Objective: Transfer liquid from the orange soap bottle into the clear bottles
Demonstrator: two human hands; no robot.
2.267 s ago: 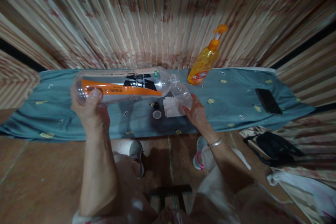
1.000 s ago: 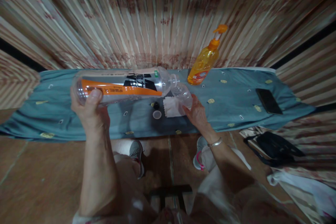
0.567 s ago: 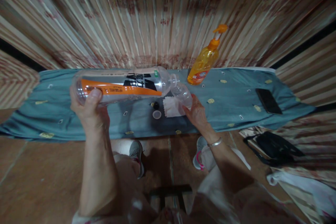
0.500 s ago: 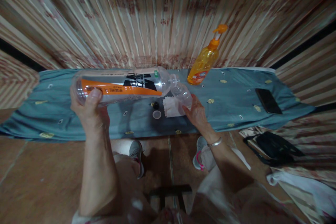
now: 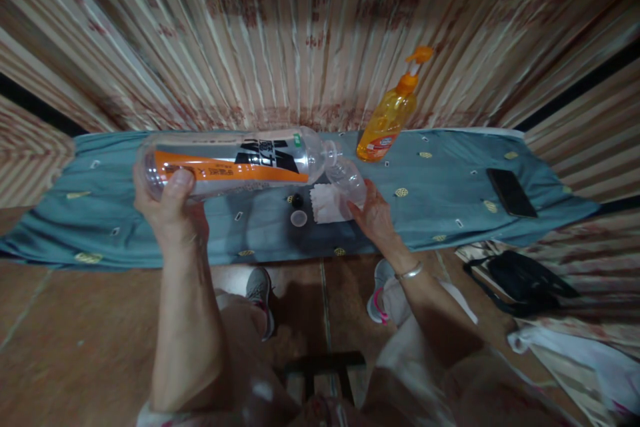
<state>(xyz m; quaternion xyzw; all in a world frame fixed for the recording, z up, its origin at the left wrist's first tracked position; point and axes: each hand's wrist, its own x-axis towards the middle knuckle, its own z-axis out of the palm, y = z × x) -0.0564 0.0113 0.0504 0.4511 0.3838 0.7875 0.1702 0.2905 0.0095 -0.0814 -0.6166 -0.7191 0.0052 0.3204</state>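
Note:
My left hand is closed around the base of a large clear plastic bottle with an orange, black and silver label. The bottle lies nearly level in the air, its uncapped neck pointing right. Against that neck is the mouth of a small clear plastic bottle, tilted, its lower end gripped by my right hand. Below the two necks, a white cloth with a scalloped edge lies on the table. Beside it are a round pale cap and a small dark cap-like thing.
An orange pump bottle stands at the back of the table, covered with a teal patterned cloth. A black phone lies at the right. A dark bag sits low at the right; a pleated curtain hangs behind.

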